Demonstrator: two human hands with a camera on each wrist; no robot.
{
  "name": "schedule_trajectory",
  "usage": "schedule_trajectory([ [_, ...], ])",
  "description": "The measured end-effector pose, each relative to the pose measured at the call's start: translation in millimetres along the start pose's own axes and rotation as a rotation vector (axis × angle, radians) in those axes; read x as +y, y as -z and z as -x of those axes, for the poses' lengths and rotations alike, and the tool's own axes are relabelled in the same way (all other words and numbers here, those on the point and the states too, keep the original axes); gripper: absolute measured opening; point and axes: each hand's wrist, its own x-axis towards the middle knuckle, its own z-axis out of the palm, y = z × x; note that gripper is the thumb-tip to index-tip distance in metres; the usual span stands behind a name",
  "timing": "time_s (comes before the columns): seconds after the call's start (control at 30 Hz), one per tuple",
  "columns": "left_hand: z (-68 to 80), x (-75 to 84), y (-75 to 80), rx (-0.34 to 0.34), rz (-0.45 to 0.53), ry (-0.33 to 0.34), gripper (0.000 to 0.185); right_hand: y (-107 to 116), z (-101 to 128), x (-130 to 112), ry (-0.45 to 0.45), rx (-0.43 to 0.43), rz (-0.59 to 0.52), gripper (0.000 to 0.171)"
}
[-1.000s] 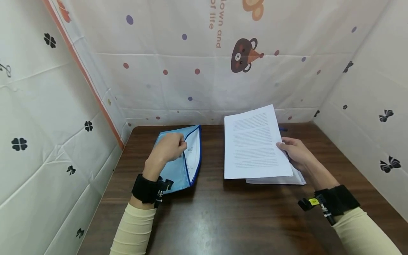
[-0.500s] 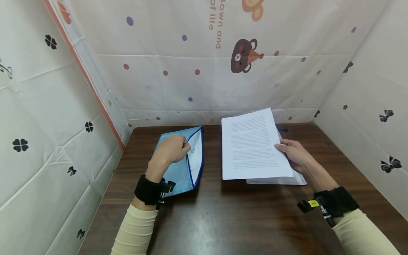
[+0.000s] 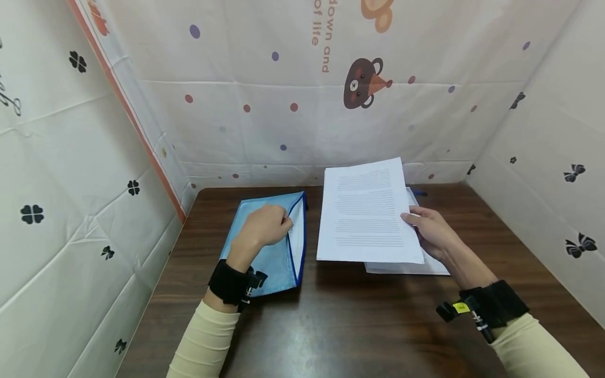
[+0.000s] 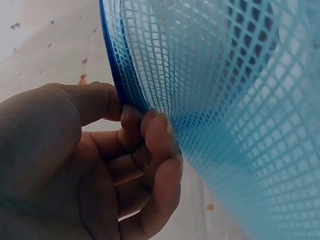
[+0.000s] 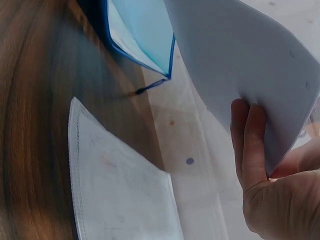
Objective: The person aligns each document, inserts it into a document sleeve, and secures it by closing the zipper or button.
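Observation:
A light blue mesh zip pouch (image 3: pixel 264 247) with dark blue edging lies on the left of the dark wooden table (image 3: pixel 331 320). My left hand (image 3: pixel 264 228) pinches its upper flap (image 4: pixel 150 65) near the open mouth and lifts it, fingers curled round the blue edge. My right hand (image 3: pixel 427 231) grips a stack of printed white sheets (image 3: pixel 366 218) by the right edge, held above the table just right of the pouch. In the right wrist view the sheets (image 5: pixel 240 55) point toward the pouch's open mouth (image 5: pixel 142 40).
A clear plastic sleeve with paper (image 3: pixel 416 265) lies flat under the raised sheets, also seen as the sleeve (image 5: pixel 120 190) in the right wrist view. Patterned cloth walls (image 3: pixel 293 105) close in the table on the left, back and right. A blue pen tip (image 3: pixel 419 193) shows behind the sheets.
The right hand has carried the sheets leftward, closer to the pouch. The left hand and the pouch have shifted slightly right, the flap still lifted.

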Motion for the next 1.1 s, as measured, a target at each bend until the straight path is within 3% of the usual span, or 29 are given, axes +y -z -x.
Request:
schedule_trajectory([
  [0.4, -2.2, 11.8, -9.4, 0.056, -0.006, 0.035, 0.048, -24, 1, 9, 0.003, -0.032, -0.015, 0.058],
  [0.67, -4.2, 16.0, -13.5, 0.068, -0.019, 0.045, 0.049, -38, 5, 12, 0.017, -0.001, -0.007, 0.053],
  [1.1, -7.1, 15.5, -16.4, 0.104, -0.024, 0.046, 0.050, -42, 11, 17, 0.048, -0.083, 0.077, 0.053],
])
